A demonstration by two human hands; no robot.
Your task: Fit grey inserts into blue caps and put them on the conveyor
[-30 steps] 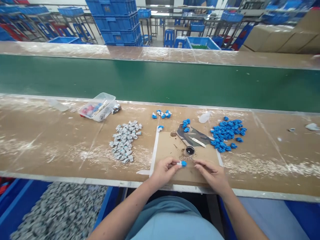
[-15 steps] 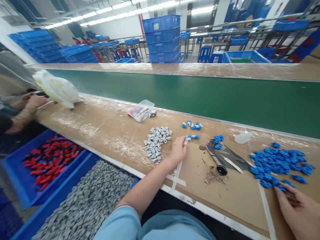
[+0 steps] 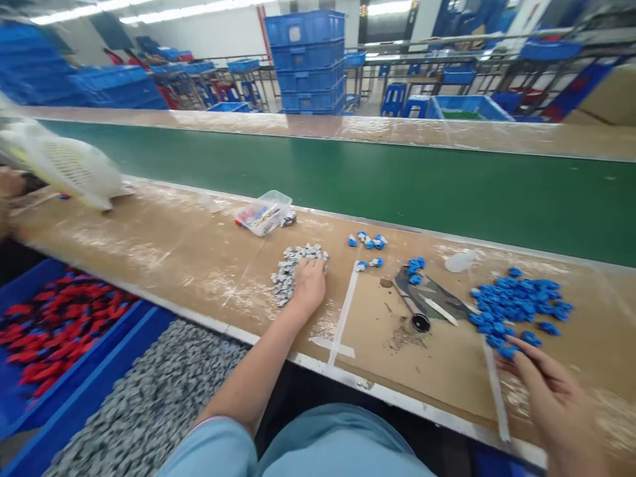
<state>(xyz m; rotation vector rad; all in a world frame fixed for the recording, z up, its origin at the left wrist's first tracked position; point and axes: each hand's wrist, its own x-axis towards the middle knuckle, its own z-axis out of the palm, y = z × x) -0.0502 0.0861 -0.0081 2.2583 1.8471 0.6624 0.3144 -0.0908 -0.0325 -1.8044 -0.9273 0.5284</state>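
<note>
Treat the step in hand, by judgement, as a pick-up on both sides at once. Locate the left hand (image 3: 309,281) over the right side of the grey pile (image 3: 285,273), back of the hand upward, fingers in among the small parts. Cannot tell a grip from mere contact there, because of fingertips lost to view in the pile. Locate the right hand (image 3: 554,394) at the near left edge of the blue pile (image 3: 521,298). Read its thumb and fingers as pinching a single blue piece (image 3: 507,352), close to the loose pieces and just beyond the tape strip (image 3: 495,397) along the right side of the cardboard sheet (image 3: 437,377). Note, between the two hands, the small pot (image 3: 420,322) with dark contents, the camouflage cloth (image 3: 454,303) behind it, the white tool (image 3: 441,311) across the cloth, and the blue cluster (image 3: 415,267) near the cloth's far left corner. Note also, farther back, the blue-and-white pieces (image 3: 379,242) in a small group, with a similar pair (image 3: 376,262) just nearer, by the upper end of the left-hand tape (image 3: 344,311). For the next move, as a judgement: on the left, separate one part from its neighbours and confirm a firm fingertip hold before lifting; on the right, maintain the light pinch and lift clear without dragging adjacent pieces. Route both hands around the pot to avoid tipping it.
</note>
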